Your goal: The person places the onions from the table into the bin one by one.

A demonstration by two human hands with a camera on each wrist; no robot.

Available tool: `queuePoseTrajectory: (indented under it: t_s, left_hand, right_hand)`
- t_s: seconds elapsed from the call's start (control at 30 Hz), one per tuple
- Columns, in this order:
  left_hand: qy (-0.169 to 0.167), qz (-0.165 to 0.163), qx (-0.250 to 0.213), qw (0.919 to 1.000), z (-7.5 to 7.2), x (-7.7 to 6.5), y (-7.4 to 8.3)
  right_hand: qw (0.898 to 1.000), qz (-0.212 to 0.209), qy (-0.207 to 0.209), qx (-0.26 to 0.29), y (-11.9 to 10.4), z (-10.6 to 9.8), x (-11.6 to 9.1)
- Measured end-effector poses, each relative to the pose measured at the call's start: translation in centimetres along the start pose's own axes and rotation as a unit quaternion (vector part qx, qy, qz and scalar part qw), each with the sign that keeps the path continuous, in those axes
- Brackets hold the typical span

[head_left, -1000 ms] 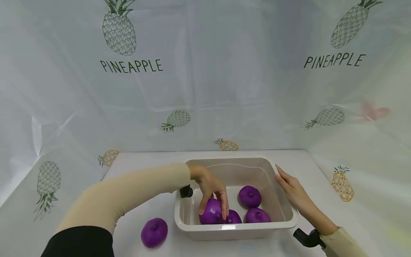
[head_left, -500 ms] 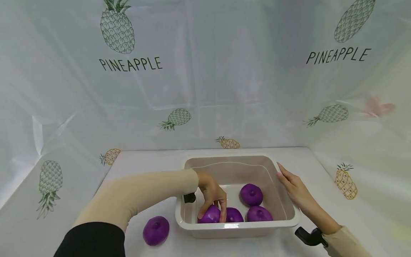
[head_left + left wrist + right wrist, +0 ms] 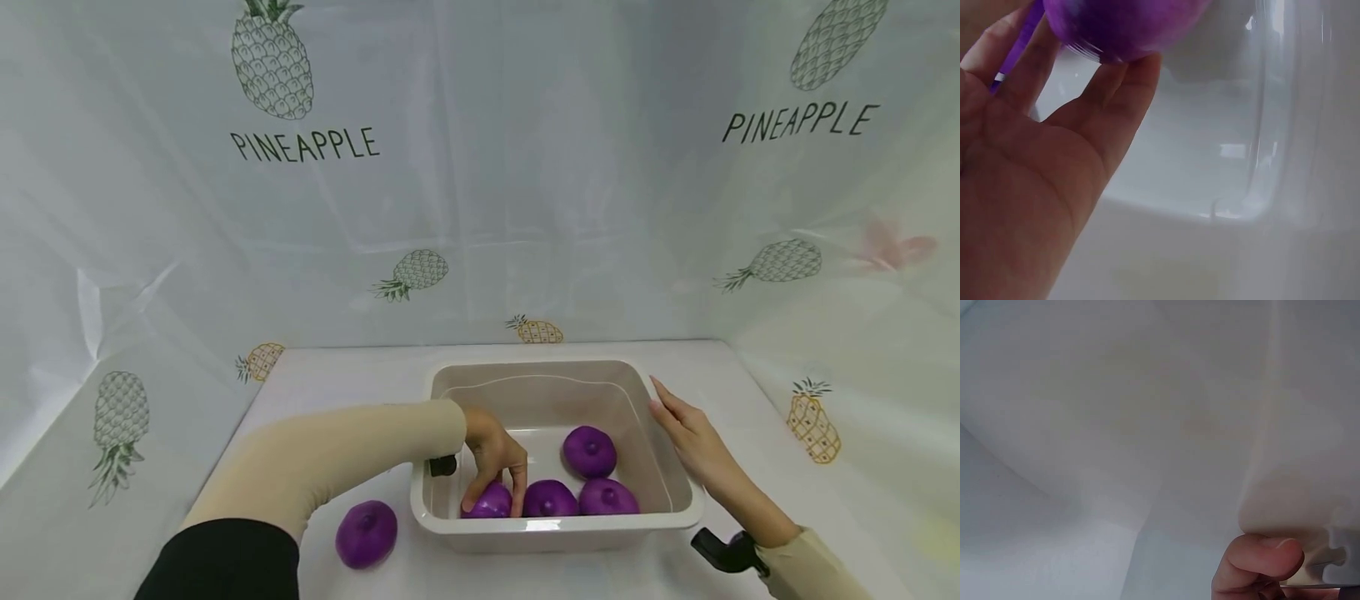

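Observation:
My left hand [image 3: 495, 454] reaches into the beige plastic bin [image 3: 540, 373] and holds a purple round fruit-like ball [image 3: 491, 502] near its front left corner. In the left wrist view, the fingertips touch the lower side of that ball [image 3: 1125, 25]. Other purple balls with small nubs [image 3: 589, 452] sit in the bin, a front one [image 3: 551, 498] beside the held one. My right hand [image 3: 693, 433] grips the bin's right rim; the right wrist view shows a curled digit [image 3: 1263, 559] at the edge. Another purple ball [image 3: 367, 535] lies on the table, left of the bin.
The bin stands on a white table [image 3: 360, 371]. Behind it hangs a pale sheet printed with pineapples [image 3: 525, 192]. A black wrist mount [image 3: 727, 552] sits on the right wrist, with a bit of purple just visible behind it.
My left hand has moved down toward the bin floor with the ball, uncovering more of the ball beside it. The right hand stays at the rim. The head view has shifted slightly.

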State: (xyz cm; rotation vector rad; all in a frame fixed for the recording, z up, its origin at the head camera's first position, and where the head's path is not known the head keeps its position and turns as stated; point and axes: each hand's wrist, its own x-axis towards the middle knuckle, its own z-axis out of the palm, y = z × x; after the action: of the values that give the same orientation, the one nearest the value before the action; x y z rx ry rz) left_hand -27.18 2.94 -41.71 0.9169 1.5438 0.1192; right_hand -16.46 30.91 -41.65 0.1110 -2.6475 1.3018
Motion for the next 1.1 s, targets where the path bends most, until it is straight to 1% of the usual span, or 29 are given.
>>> queuePoseTrajectory:
  t_s: [0.13,0.17,0.43,0.5,0.6,0.67,0.7,0.77,0.87,0.9,0.97,1.03,1.1]
  left_hand:
    - [0.001,-0.01,0.001,1.0,0.2,0.2,-0.2]
    - [0.002,-0.012,0.01,0.9999,0.2,0.2,-0.2]
    - [0.006,-0.065,0.044,0.9969,0.3,-0.1,-0.3]
    - [0.006,-0.067,0.042,0.9968,0.2,-0.4,-0.1]
    - [0.01,-0.056,0.04,0.9976,-0.3,-1.2,0.4]
    - [0.019,-0.046,0.031,0.9983,-0.6,-2.0,0.7]
    - [0.026,-0.039,0.036,0.9983,-0.8,-2.5,0.9]
    - [0.051,-0.023,0.055,0.9969,-1.1,-3.6,1.1]
    - [0.089,0.018,0.071,0.9933,-1.7,-5.7,1.4]
    - [0.105,0.03,0.078,0.991,-1.8,-6.5,1.4]
    - [0.133,0.061,0.077,0.9863,-2.0,-8.1,1.5]
    - [0.163,0.088,0.079,0.9795,-2.1,-9.7,1.6]
    - [0.197,0.104,0.081,0.9715,-2.0,-11.3,1.6]
  right_hand:
    - [1.0,-0.001,-0.001,0.004,-0.1,0.0,0.0]
    - [1.0,-0.001,-0.002,0.004,-0.2,0.0,0.0]
    - [1.0,-0.006,0.0,0.003,-0.1,0.1,0.1]
    - [1.0,-0.007,0.001,0.005,-0.1,0.1,0.1]
    - [1.0,-0.008,0.0,0.003,0.0,0.1,0.0]
    - [1.0,-0.008,-0.001,0.001,-0.1,0.2,0.0]
    - [1.0,-0.008,-0.002,0.001,-0.1,0.2,0.0]
    - [1.0,-0.008,-0.004,-0.002,-0.1,0.2,0.0]
    - [1.0,-0.005,-0.009,-0.009,-0.1,0.2,0.0]
    - [1.0,-0.004,-0.01,-0.013,-0.1,0.2,0.0]
    - [1.0,-0.006,-0.009,-0.02,-0.1,0.2,0.0]
    - [1.0,-0.006,-0.007,-0.027,-0.1,0.1,-0.1]
    - [0.999,-0.006,-0.006,-0.032,-0.1,0.0,-0.1]
